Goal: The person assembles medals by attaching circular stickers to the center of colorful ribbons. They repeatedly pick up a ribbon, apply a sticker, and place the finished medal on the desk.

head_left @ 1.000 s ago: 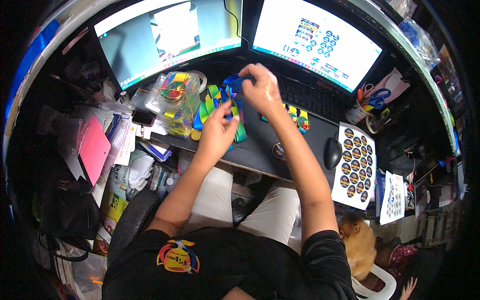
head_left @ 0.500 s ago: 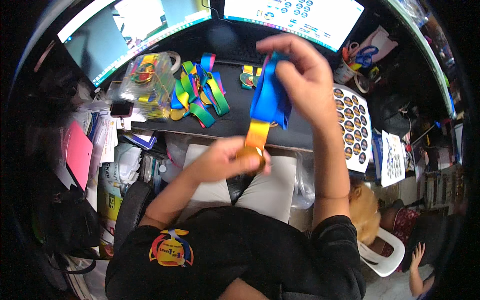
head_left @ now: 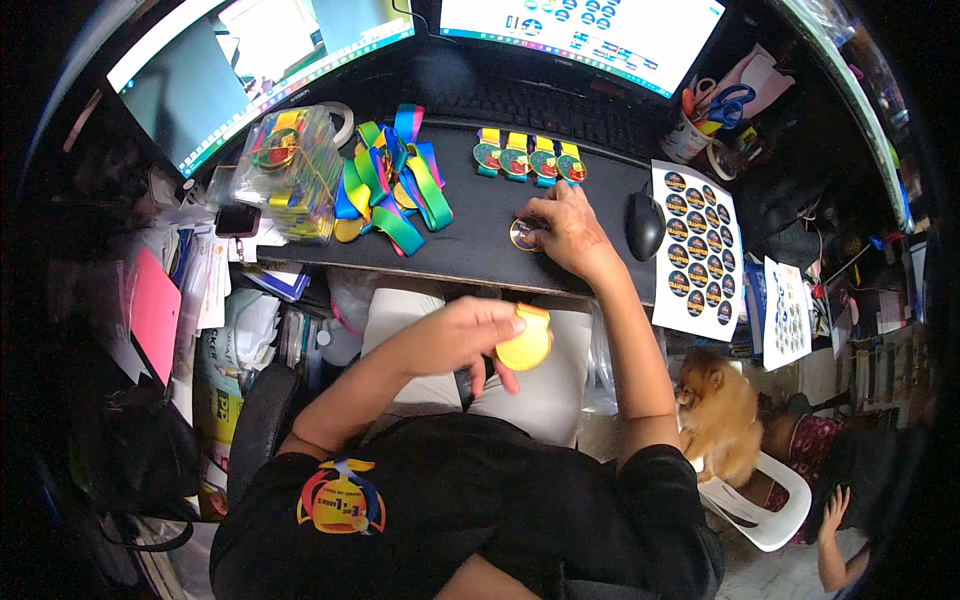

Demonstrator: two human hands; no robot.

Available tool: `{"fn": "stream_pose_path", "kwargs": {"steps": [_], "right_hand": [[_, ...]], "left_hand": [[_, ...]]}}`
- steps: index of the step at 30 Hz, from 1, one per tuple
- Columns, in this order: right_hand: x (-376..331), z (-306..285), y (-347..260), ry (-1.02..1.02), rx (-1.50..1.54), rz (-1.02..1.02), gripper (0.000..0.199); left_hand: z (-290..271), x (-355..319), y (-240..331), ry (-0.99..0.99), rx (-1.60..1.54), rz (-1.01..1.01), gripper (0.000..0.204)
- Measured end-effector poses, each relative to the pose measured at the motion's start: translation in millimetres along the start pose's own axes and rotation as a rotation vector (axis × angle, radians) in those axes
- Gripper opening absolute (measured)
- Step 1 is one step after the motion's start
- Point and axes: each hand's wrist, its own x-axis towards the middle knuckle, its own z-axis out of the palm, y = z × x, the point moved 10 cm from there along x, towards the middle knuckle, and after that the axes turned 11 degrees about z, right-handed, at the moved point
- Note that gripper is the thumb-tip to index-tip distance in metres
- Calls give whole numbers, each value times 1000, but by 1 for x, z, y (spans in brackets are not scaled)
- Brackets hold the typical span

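My left hand (head_left: 455, 340) is closed on a gold medal (head_left: 524, 348), held over my lap with its plain gold face up. A short bit of orange ribbon shows at the medal's top; the rest is hidden. On the desk, my right hand (head_left: 572, 232) has its fingers curled down and pinched at a small round dark disc (head_left: 524, 235) with a pale rim, partly covered by the fingers. Just beyond that hand lies a row of several finished-looking medals (head_left: 515, 162) with yellow and teal ribbons. A heap of medals with rainbow ribbons (head_left: 393, 185) lies to the left.
A clear plastic-wrapped stack of medals (head_left: 290, 175) stands at the desk's left. A black mouse (head_left: 646, 226) and a sheet of round dark stickers (head_left: 697, 260) lie at the right. Behind are a keyboard (head_left: 560, 115) and a pen cup (head_left: 688, 135). A tan dog (head_left: 722, 420) is by a white chair (head_left: 770, 510).
My right hand has let go of the blue ribbon and come down to the round disc on the desk. My left hand keeps the medal, now turned flat. The dog has shifted.
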Motion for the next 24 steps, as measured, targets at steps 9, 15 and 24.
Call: {"fn": "stream_pose_path", "kwargs": {"steps": [9, 15, 24], "right_hand": [[-21, -6, 10, -216, 1085, 414, 26], [-52, -12, -24, 10, 1246, 320, 34], [-82, -56, -41, 497, 415, 49, 32]], "left_hand": [[-91, 12, -13, 500, -57, 174, 45], [-77, 23, 5, 543, 112, 282, 38], [-56, 31, 17, 567, 276, 346, 30]]}}
